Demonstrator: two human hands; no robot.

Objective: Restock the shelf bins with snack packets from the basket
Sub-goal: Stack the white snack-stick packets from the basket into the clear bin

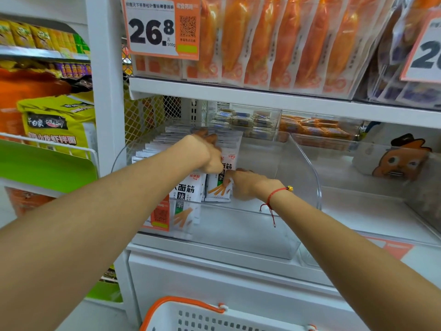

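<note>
Both my hands reach into a clear plastic shelf bin (307, 177) on the middle shelf. White snack packets (188, 189) with black characters and orange sticks stand in rows in the bin's left half. My left hand (207, 151) grips the top of the packets in the right-hand row (218, 189), fingers curled over their back. Against the right side of that row my right hand (245, 185), with a red string bracelet at the wrist, holds the front packets. A white basket (214, 316) with an orange handle sits at the bottom edge; its contents are hidden.
The shelf above holds orange packets (274, 44) behind a 26.8 price tag (157, 27). Smaller clear bins (245, 123) of packets sit behind. An orange cartoon figure (401, 158) is stuck to the neighbouring bin on the right. Yellow and green bags (57, 120) fill the left rack.
</note>
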